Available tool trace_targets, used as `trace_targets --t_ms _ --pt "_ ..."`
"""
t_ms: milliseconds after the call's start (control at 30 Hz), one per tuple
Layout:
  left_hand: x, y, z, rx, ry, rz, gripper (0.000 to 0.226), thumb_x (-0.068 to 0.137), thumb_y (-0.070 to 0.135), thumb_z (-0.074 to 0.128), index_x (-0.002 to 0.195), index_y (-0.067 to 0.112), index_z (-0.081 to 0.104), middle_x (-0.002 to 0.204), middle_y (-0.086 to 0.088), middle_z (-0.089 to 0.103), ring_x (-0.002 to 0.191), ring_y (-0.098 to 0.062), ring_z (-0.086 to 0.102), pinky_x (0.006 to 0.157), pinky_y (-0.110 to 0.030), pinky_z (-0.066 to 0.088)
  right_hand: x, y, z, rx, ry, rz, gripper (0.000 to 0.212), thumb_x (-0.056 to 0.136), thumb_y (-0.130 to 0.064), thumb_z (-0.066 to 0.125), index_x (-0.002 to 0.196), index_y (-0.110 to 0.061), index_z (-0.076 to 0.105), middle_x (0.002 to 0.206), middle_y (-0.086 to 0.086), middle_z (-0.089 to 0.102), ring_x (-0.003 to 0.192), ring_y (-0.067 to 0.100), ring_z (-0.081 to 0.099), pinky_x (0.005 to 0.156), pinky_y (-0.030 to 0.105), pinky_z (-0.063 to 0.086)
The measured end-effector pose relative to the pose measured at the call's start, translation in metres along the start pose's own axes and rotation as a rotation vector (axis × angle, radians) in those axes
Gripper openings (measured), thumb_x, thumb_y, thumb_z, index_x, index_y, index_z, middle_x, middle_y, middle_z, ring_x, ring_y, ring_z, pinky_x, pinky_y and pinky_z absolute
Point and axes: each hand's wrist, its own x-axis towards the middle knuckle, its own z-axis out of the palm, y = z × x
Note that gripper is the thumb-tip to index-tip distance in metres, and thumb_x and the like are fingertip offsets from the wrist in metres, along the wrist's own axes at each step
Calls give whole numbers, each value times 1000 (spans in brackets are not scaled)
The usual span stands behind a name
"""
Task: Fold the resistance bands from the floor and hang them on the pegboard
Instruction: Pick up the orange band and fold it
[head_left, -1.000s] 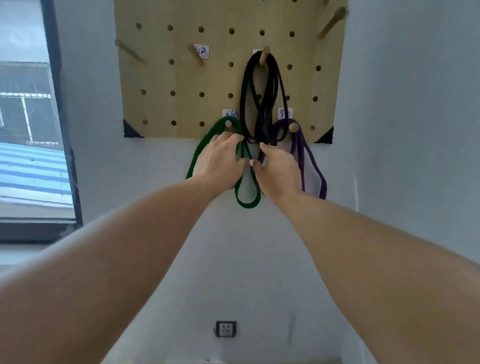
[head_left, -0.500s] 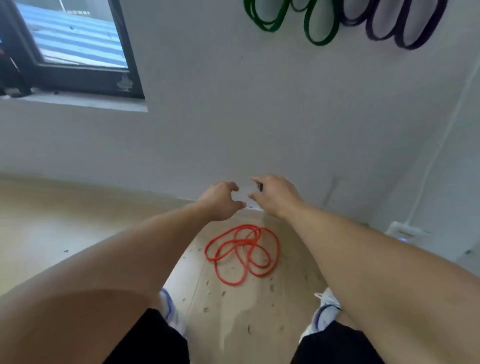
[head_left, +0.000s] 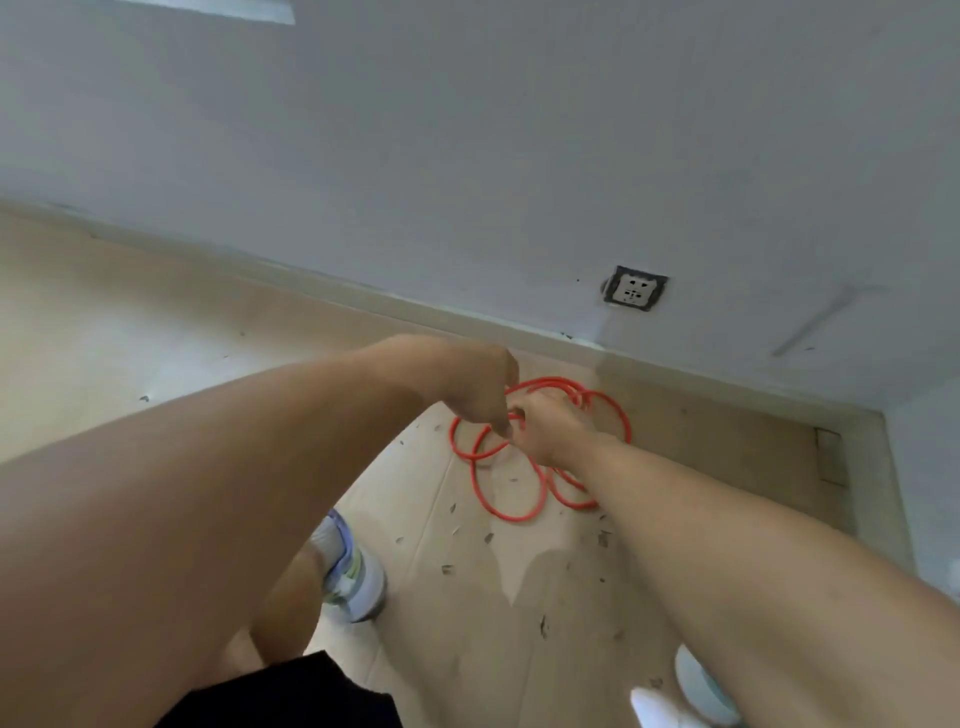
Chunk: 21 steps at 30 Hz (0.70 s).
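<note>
The red resistance band (head_left: 511, 480) lies in loose coils on the wooden floor (head_left: 156, 338) near the wall. My right hand (head_left: 548, 423) grips its strands; my left hand (head_left: 480, 389) hangs curled above, hold unclear. A wall socket (head_left: 635, 288) sits beyond.

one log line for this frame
phase: reach | target: red resistance band coiled on floor | left hand, right hand at band | grasp: unclear

One red resistance band (head_left: 511, 470) is lying looped on the floor (head_left: 156, 338), below one wall socket (head_left: 635, 289). Two hands, the left hand (head_left: 475, 384) and the right hand (head_left: 550, 428), are reaching over the band, and two shoes, one (head_left: 348, 569) and another (head_left: 675, 701), are showing nearer than it.
</note>
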Motion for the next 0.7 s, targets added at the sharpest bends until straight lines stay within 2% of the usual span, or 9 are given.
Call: trace_targets --t_ms 33,67,167,267,333,467,600,700 --pt "3 -5 -5 -35 19 -4 73 89 38 74 152 16 42 150 -6 51 134 -27 50 99 -27 38 9 -1 12 -12 -27 -6 13 89 -20 61 96 -22 70 113 11 72 109 34 68 78 32 46" --pt "5 -10 -8 -64 39 -10 73 89 39 74 152 17 42 152 -5 48 136 -26 49 100 -27 37 17 -2 24 -23 -59 -5 16 91 -17 59 102 -21 70 114 12 71 108 36 67 77 33 45" --pt "10 -30 -8 -84 50 -46 73 89 40 74 151 19 42 153 -6 47 136 -27 48 103 -28 38 41 -2 63 -60 -126 -15 40 93 -15 59 131 -26 62 122 11 68 114 36 65 81 34 48" --pt "16 -44 4 -93 -17 -107 73 89 40 74 152 20 41 154 -5 47 135 -28 49 96 -26 37 57 -2 101 -60 -186 -16 67 92 -25 69 152 -26 41 146 7 54 134 34 51 102 39 46" --pt "17 -49 11 -92 -50 -126 72 91 41 73 152 21 41 155 -4 45 136 -27 48 96 -25 37 59 2 122 -99 -208 44 77 91 -35 72 156 -23 32 152 6 47 143 32 41 111 43 41" --pt "15 -54 20 -71 -70 -128 73 91 44 71 153 21 40 155 -4 45 136 -26 48 102 -27 38 57 10 157 -196 -89 166 66 90 -25 64 150 -17 37 150 5 46 145 28 35 112 41 36" --pt "11 -55 21 -63 -93 -122 71 91 43 71 153 22 41 153 -3 47 135 -25 48 105 -28 37 52 13 168 -346 -119 58 66 87 -12 61 150 -15 43 150 4 46 142 30 36 117 40 29" --pt "7 -54 18 -61 -100 -128 71 91 41 71 152 22 41 152 -3 47 133 -25 50 104 -28 38 41 15 162 -243 -66 38 58 88 -14 61 145 -20 51 146 0 53 141 25 41 118 38 29"
